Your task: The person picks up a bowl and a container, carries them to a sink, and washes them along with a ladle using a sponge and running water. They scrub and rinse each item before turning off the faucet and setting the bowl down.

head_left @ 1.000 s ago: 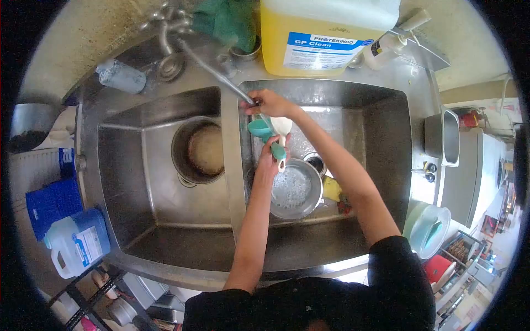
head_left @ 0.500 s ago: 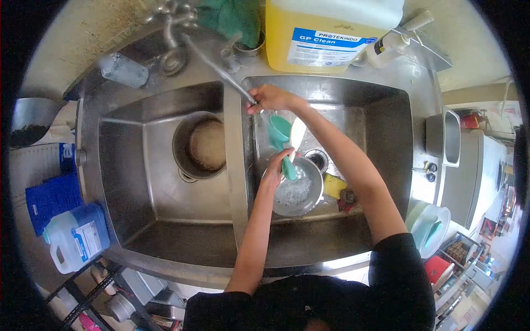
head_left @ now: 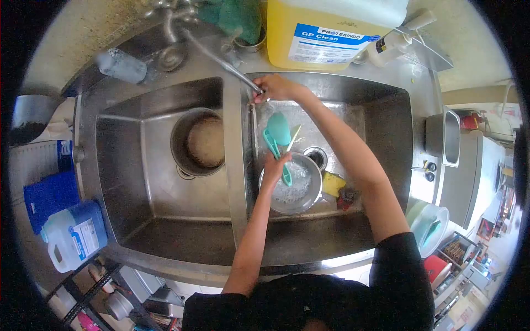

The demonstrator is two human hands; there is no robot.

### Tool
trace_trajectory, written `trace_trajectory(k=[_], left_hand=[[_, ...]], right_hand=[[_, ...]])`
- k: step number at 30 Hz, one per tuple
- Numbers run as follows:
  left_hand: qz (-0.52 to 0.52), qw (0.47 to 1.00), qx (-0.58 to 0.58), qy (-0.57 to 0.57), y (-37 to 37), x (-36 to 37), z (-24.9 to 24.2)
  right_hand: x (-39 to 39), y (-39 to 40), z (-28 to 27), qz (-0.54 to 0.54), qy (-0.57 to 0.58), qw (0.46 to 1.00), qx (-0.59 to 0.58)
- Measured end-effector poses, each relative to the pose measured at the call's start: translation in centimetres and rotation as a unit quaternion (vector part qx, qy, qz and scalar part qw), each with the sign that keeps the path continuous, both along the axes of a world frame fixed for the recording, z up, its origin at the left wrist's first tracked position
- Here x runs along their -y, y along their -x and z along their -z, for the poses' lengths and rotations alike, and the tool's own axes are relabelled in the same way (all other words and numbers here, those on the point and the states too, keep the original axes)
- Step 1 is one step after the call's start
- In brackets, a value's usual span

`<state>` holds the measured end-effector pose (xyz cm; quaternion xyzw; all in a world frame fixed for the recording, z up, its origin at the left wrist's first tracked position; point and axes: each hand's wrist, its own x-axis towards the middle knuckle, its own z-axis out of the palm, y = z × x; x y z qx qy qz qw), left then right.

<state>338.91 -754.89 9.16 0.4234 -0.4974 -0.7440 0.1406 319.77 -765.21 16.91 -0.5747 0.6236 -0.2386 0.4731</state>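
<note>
The left hand (head_left: 273, 166) grips the handles of green utensils (head_left: 279, 129), whose heads spread beyond its fingertips, with a sudsy pot (head_left: 317, 193) beneath its fingers; the right hand (head_left: 276, 88) has its fingers curled around the tip of the tap spout (head_left: 229, 67). Good handling probably means holding the spout steady and rolling the handles between the left fingers, so every face turns toward the outlet.
</note>
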Motion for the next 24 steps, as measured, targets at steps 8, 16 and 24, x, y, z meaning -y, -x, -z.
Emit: trace_trajectory(k=[8, 16, 24], left_hand=[[0.056, 0.997, 0.032, 0.051, -0.8, -0.5, 1.0], [0.054, 0.952, 0.137, 0.27, -0.1, -1.2, -2.3], [-0.001, 0.955, 0.143, 0.26, -0.2, -1.1, -0.2]], right_hand=[[0.0, 0.7, -0.2, -0.043, 0.019, 0.997, -0.055], [0.2, 0.5, -1.4, -0.044, -0.033, 0.994, -0.095], [-5.3, -1.4, 2.6, 0.255, 0.046, 0.965, -0.05]])
